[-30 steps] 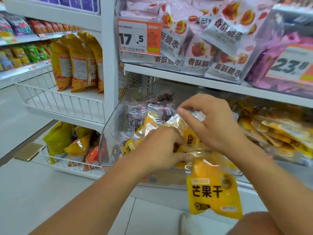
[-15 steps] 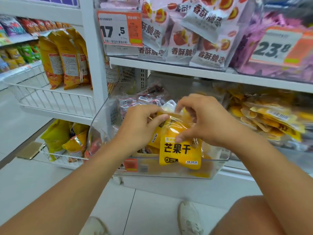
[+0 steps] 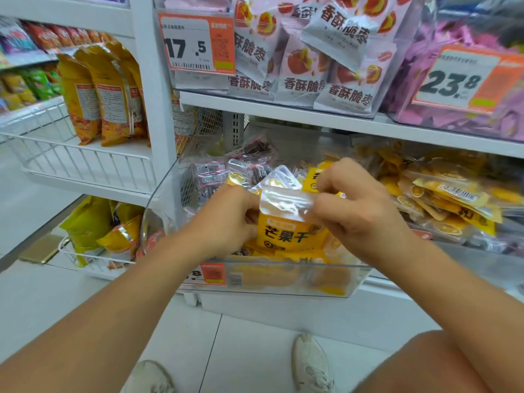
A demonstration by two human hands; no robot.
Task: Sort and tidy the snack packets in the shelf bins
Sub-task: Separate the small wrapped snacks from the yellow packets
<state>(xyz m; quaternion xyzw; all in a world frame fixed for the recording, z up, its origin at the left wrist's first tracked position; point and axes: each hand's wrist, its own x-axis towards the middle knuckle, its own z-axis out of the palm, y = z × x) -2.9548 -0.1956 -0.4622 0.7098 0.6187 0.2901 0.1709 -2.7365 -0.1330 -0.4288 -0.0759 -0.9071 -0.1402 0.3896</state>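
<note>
White shop shelving [image 3: 283,112] fills the head view. Over a clear bin [image 3: 283,279] we see the left hand [image 3: 226,219] and right hand [image 3: 360,214], each grip pinching the clear top edge of one yellow mango packet [image 3: 286,234]. Dark packets [image 3: 209,174] lie beyond the left grip.

Two bare hands, left hand [image 3: 226,219] and right hand [image 3: 360,214], are showing in view, along with two pale sneakers [image 3: 312,364]. Two orange-and-white price tags [image 3: 198,43] are hanging on the upper shelf and one is sitting on the clear plastic bin [image 3: 283,279]. Three tall yellow foil bags [image 3: 105,92] are standing in the white wire basket [image 3: 85,163]; the bin's packets are overlapping too much to count.
</note>
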